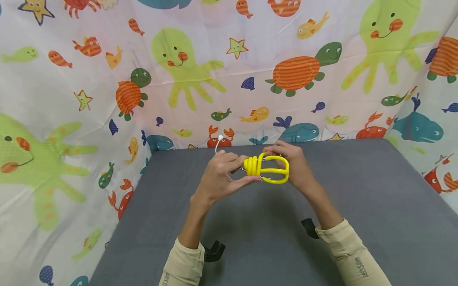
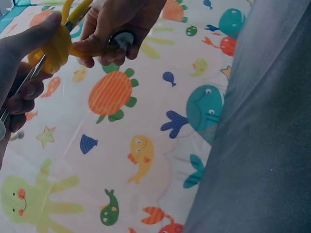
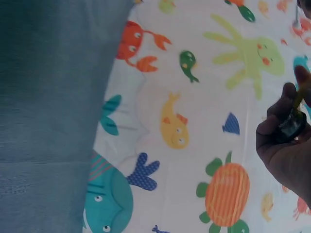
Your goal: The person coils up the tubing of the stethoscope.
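A stethoscope [image 1: 253,166] with yellow tubing is held above the table, its tube wound in several tight turns around itself and its metal ear tubes. My left hand [image 1: 218,172] grips the wound part, thumb along its near side. One white ear tip [image 1: 220,137] sticks up beyond that hand. On the other side, my right hand [image 1: 295,167] pinches the free tube end by the round chest piece [image 2: 121,41], seen in the left wrist view. The right wrist view shows the chest piece [image 3: 293,126] within the curled fingers. Long loops of tubing lie between both hands.
A grey table [image 1: 257,246] spreads beneath the hands. Around it hangs a white curtain [image 1: 207,20] printed with sea animals. Dark wrist-worn camera mounts [image 1: 214,252] jut inward near both beige sleeves [image 1: 186,262].
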The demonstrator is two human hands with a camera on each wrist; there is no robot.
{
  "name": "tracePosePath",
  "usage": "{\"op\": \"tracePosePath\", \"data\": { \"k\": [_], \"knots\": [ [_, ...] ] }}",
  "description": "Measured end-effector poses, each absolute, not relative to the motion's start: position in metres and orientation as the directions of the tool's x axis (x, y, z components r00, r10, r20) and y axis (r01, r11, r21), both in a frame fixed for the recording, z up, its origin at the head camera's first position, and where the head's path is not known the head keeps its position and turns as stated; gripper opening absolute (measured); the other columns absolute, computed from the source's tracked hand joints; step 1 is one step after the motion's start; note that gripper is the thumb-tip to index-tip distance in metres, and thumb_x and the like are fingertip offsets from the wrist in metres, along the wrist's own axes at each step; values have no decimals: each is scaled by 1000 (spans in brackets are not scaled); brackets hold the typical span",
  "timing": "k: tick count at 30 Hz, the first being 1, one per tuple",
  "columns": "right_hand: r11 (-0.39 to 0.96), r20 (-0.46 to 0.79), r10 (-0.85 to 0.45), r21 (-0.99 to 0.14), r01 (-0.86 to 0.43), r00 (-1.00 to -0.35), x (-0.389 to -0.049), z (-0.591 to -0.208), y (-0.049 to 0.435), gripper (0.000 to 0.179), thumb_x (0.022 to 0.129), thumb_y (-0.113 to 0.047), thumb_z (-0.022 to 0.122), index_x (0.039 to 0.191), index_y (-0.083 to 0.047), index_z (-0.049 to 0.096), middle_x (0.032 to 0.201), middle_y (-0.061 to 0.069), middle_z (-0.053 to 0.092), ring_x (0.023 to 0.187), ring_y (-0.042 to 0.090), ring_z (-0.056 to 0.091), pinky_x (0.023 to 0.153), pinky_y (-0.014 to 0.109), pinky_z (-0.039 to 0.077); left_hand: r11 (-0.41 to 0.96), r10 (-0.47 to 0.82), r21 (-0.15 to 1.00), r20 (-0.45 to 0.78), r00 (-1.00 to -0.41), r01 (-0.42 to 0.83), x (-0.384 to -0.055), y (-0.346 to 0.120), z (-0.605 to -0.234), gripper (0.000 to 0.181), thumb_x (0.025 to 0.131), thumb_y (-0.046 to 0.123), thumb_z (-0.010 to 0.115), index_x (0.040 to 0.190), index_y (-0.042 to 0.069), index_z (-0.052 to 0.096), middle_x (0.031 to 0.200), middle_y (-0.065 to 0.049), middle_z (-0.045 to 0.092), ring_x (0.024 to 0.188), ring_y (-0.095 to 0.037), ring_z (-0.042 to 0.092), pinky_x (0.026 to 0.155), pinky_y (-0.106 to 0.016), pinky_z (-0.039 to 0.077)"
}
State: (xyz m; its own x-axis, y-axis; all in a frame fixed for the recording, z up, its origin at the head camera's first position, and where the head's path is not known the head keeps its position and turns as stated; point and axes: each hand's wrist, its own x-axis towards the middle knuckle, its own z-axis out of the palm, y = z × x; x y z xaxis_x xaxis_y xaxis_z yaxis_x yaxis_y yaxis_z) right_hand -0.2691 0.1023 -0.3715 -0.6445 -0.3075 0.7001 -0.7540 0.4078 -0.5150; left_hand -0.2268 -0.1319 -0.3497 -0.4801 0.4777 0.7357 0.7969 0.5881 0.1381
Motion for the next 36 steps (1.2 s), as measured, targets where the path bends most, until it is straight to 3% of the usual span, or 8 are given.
{"op": "tracePosePath", "data": {
  "k": [6,12,17,21,24,26,30,36],
  "knots": [
    [490,571,-269,-612,-621,-775,-240,-384,91,20,97,2,69,115,6,74,95,21,77,77,30,72,75,41,64,623,359,237,761,-541,746,-228,-131,-354,33,76,33,94,85,9,74,61,-2,50,62,-12,43,69,-31,34],
    [458,482,-265,-700,-549,-835,-218,-388,73,15,103,-5,62,110,4,72,76,9,63,65,13,51,64,24,47,650,239,341,757,-608,679,-232,-129,-360,32,81,33,90,78,8,71,56,-4,46,56,-12,40,67,-30,29],
    [299,381,-252,-844,-446,-890,-210,-387,62,26,110,-18,53,96,0,67,77,8,60,62,12,50,62,23,46,735,184,306,769,-612,605,-231,-126,-363,40,82,38,89,71,10,63,56,-2,43,54,-12,38,65,-29,27],
    [77,235,-248,-962,-261,-940,-207,-381,60,29,111,-22,50,116,2,65,91,15,68,67,11,56,67,20,52,818,200,196,785,-586,541,-230,-122,-360,44,84,47,86,76,9,66,59,-3,54,57,-14,44,65,-32,36],
    [-46,142,-243,-990,-135,-960,-199,-375,60,34,110,-17,54,138,2,53,114,21,73,78,7,67,79,19,56,861,220,115,794,-566,496,-230,-122,-358,46,83,51,86,80,8,69,63,-3,61,58,-15,48,66,-33,42],
    [-80,109,-232,-992,-93,-967,-194,-372,60,40,108,-12,57,142,0,41,128,26,71,86,6,73,88,19,58,878,236,66,803,-548,475,-229,-123,-357,48,81,52,87,82,7,70,64,-3,63,58,-16,49,66,-32,44],
    [-82,141,-173,-988,-129,-975,-188,-366,59,43,104,-4,61,133,-1,29,135,33,65,95,6,78,99,22,57,889,265,6,808,-525,458,-228,-123,-354,50,80,53,87,86,6,72,66,-3,62,60,-16,51,66,-32,43],
    [3,258,-143,-965,-261,-956,-187,-367,59,43,102,3,60,132,3,30,130,31,69,92,8,78,91,23,60,903,258,-1,801,-540,430,-224,-122,-353,50,82,53,86,90,6,73,67,-3,64,60,-16,51,66,-31,42]
  ]
}}
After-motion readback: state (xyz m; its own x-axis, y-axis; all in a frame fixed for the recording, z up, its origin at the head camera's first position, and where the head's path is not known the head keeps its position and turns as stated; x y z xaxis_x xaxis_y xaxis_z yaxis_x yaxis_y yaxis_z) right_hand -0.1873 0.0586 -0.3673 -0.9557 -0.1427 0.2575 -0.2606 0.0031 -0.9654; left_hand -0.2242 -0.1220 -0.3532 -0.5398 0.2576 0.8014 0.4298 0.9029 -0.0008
